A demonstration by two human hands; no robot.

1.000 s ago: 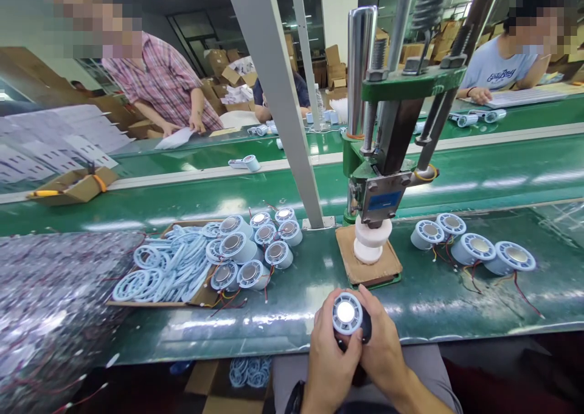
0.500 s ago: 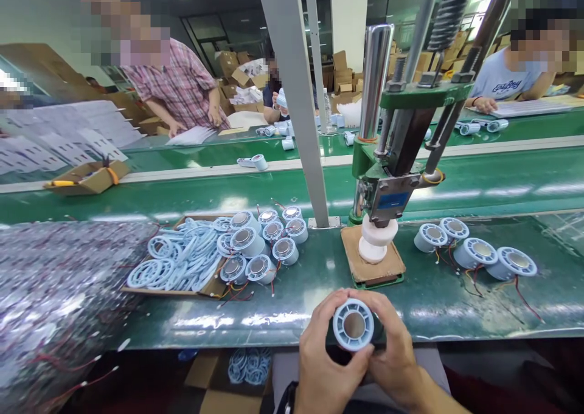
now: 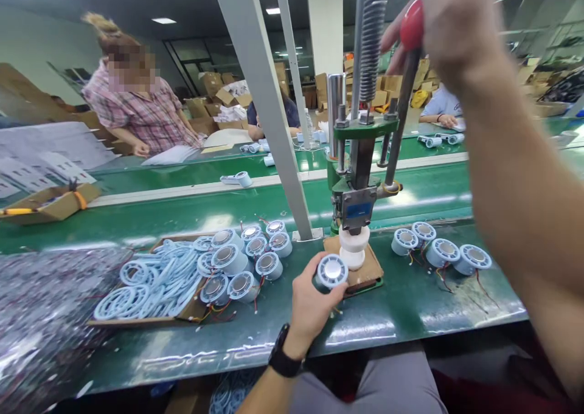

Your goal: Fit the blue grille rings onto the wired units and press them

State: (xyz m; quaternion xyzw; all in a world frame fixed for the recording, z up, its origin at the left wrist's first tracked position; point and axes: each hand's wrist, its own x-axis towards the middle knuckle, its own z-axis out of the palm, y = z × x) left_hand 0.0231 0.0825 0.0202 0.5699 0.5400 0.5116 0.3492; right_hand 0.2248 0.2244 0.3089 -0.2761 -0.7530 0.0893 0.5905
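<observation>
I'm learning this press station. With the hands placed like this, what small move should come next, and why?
Probably slide the blue part sideways onto the white die. The left hand holds it just beside the die, not under the ram, while the right hand grips the red lever knob, raised.

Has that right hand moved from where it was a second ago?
Yes. The right hand has left the blue round part and gone up to the red knob atop the press lever.
</observation>
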